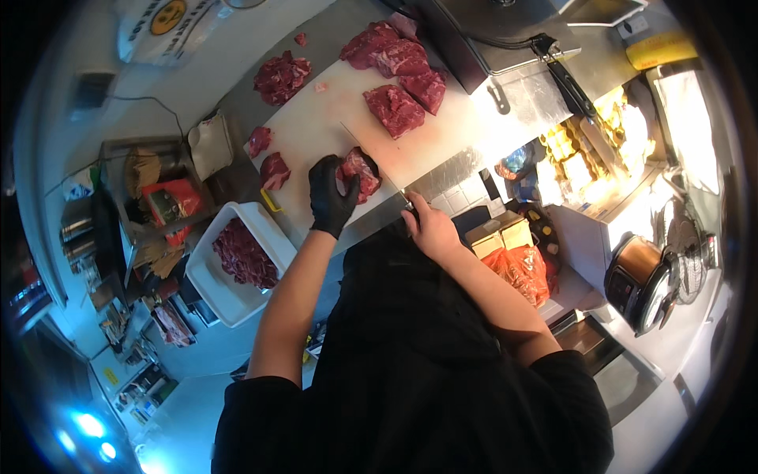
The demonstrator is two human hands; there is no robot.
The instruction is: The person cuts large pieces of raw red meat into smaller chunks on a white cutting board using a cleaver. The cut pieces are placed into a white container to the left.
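Note:
My left hand [333, 192], in a black glove, grips a piece of raw red meat [362, 175] near the front edge of a white cutting board [331, 112]. In my bare right hand [432, 228] is the handle of a long knife [373, 153]; its thin blade points up and left over the board, just beyond the held piece. Large chunks of raw meat [395, 111] lie at the board's far right. Smaller pieces [275, 172] rest at its left end, and a heap of trimmings [282, 78] sits at the far left edge.
A white plastic tub [204, 260] holding cut meat stands left of my left forearm. A yellow-handled tool [271, 201] lies by the board's left corner. Beyond the board at right is a metal appliance [503, 35]. An orange plastic bag [521, 272] and a cardboard box [503, 231] are below right.

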